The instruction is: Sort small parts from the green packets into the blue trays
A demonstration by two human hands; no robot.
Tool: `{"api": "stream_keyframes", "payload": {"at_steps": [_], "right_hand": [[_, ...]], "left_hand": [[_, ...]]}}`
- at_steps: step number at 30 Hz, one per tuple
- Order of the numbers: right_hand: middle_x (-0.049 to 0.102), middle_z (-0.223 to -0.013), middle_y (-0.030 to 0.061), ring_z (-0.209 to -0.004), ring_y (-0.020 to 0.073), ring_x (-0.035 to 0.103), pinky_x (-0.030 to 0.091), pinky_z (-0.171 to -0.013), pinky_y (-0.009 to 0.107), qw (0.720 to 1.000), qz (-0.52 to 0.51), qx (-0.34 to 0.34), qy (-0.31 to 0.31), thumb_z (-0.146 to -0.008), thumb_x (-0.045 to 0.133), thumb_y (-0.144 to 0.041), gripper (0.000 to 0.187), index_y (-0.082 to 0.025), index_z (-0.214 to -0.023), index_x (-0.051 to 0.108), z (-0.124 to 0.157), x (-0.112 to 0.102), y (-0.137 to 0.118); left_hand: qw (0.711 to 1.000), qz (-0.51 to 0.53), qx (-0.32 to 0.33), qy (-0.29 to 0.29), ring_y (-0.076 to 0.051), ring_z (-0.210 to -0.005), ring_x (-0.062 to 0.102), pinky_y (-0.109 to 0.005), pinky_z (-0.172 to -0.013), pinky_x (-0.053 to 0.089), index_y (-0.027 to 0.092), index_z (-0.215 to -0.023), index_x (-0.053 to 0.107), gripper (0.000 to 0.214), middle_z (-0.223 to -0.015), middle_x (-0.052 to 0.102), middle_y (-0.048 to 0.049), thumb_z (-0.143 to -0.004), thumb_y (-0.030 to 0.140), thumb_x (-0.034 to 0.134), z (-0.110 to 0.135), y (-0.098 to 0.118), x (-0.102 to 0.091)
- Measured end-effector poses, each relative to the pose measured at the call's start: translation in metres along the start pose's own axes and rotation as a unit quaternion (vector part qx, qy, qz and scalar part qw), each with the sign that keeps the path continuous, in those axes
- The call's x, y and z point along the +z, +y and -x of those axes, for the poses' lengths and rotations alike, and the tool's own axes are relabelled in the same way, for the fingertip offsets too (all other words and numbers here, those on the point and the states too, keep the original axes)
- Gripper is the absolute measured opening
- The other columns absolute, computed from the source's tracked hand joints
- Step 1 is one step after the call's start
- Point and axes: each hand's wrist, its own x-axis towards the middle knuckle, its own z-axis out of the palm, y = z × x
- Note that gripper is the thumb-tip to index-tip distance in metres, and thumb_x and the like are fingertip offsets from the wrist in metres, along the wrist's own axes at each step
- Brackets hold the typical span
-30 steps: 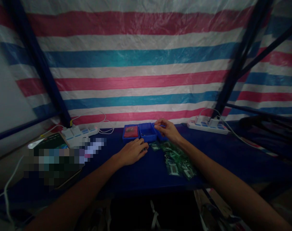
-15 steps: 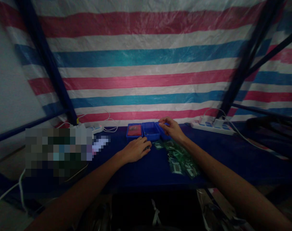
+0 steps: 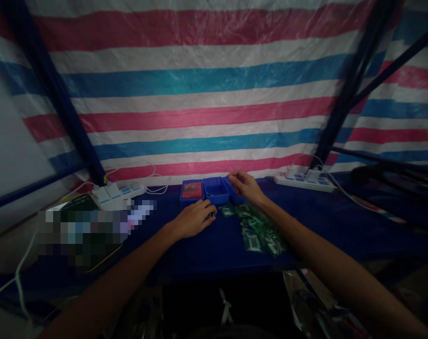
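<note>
My left hand (image 3: 194, 220) rests on the blue table, its fingers curled over small dark, shiny pieces (image 3: 210, 215) too small to name. Just beyond it stands a blue bin holding a red packet (image 3: 191, 190). Beside that, the middle blue bin (image 3: 216, 192) has a few tiny pieces at its bottom. My right hand (image 3: 247, 188) hovers over the right blue bin (image 3: 235, 195), partly covering it. Its thumb and fingertips are pinched together; whatever is between them cannot be made out. Green-tinted plastic bags (image 3: 258, 230) of small metal parts lie beneath my right forearm.
White power strips stand at the back left (image 3: 120, 194) and back right (image 3: 303, 181), with cables trailing off. A blurred-out patch (image 3: 90, 230) covers items on the left. Blue metal posts (image 3: 54, 89) and a striped plastic sheet (image 3: 206, 113) bound the table.
The view has shifted slightly, so everything sits a little further left. Both hands keep nearly the same pose and place relative to the bins.
</note>
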Motion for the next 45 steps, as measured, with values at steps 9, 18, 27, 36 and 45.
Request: {"api": "stream_keyframes", "payload": {"at_steps": [9,18,27,36,45], "right_hand": [[0.044,-0.058,-0.0056,-0.043,0.0090,0.035,0.026,-0.039,0.023,0.998,-0.032,0.062,-0.003,-0.086,0.068,-0.063,0.043,-0.021,-0.095,0.066,-0.001,-0.003,-0.004],[0.061,-0.073,-0.0009,-0.046,0.0112,0.047,0.036,-0.040,0.026,0.999,0.007,0.025,-0.019,-0.089,0.064,-0.052,0.035,-0.022,-0.105,0.068,0.000,0.003,0.001],[0.055,-0.060,-0.0020,-0.044,0.0128,0.046,0.036,-0.042,0.026,0.999,0.041,-0.010,-0.003,-0.093,0.062,-0.054,0.034,-0.022,-0.104,0.070,0.003,0.002,-0.003],[0.065,-0.089,0.0020,-0.048,0.0105,0.049,0.039,-0.040,0.025,0.999,0.032,-0.034,0.011,-0.089,0.068,-0.049,0.032,-0.023,-0.107,0.063,0.004,0.001,-0.010],[0.062,-0.081,0.0010,-0.062,0.0153,0.056,0.043,-0.051,0.026,0.990,0.104,-0.097,0.021,-0.088,0.073,-0.043,0.028,-0.023,-0.104,0.062,0.004,-0.002,-0.003]], "left_hand": [[1.000,0.002,0.002,0.004,-0.021,-0.104,0.056,-0.035,-0.095,0.047,0.023,-0.115,0.060,0.020,-0.110,0.058,-0.0048,-0.109,0.035,0.045,0.000,-0.003,0.004],[1.000,-0.005,-0.001,0.001,-0.022,-0.104,0.057,-0.036,-0.094,0.048,0.024,-0.114,0.060,0.020,-0.111,0.059,-0.0055,-0.109,0.036,0.045,0.000,-0.002,0.001],[1.000,0.005,0.000,0.004,-0.022,-0.104,0.057,-0.036,-0.095,0.048,0.024,-0.115,0.059,0.019,-0.111,0.059,-0.0050,-0.109,0.036,0.047,0.000,-0.005,0.003],[1.000,0.014,0.000,0.005,-0.021,-0.104,0.057,-0.035,-0.095,0.048,0.023,-0.114,0.059,0.018,-0.111,0.059,-0.0046,-0.108,0.036,0.049,0.001,-0.005,0.003],[1.000,0.023,0.000,0.005,-0.021,-0.105,0.057,-0.034,-0.096,0.047,0.024,-0.114,0.060,0.017,-0.111,0.059,-0.0045,-0.108,0.035,0.049,0.000,-0.005,0.004]]}}
